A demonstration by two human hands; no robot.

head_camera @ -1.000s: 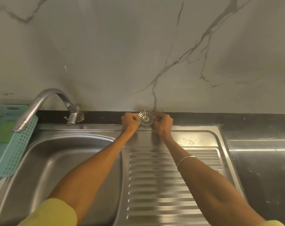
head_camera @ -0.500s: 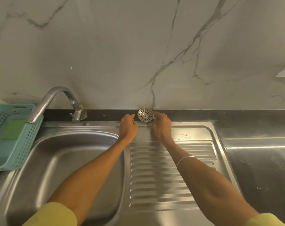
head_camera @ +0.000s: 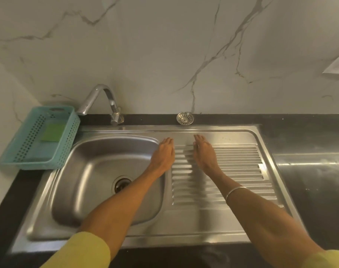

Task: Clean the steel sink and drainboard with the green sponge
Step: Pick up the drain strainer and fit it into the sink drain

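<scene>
The steel sink basin point(head_camera: 91, 182) lies left of centre with an open drain hole point(head_camera: 122, 183). Its ribbed drainboard point(head_camera: 240, 167) stretches to the right. A green sponge point(head_camera: 52, 132) rests inside a teal perforated basket point(head_camera: 66, 151) at the far left. My left hand point(head_camera: 163, 154) hovers over the ridge between basin and drainboard, fingers extended, holding nothing. My right hand point(head_camera: 204, 151) is flat over the drainboard's left part, also with nothing in it. A round steel drain strainer point(head_camera: 185, 118) leans against the wall on the black ledge, beyond both hands.
A curved steel tap point(head_camera: 99, 99) stands behind the basin, its spout pointing toward the basket. Black countertop point(head_camera: 310, 171) runs to the right of the drainboard. A marble wall point(head_camera: 164, 55) closes the back. A white paper corner point(head_camera: 337, 66) shows at the upper right.
Both hands let go of the drain strainer, leaving it propped on the back ledge, and drew back toward me over the drainboard. The view pulled back, showing the whole sink.
</scene>
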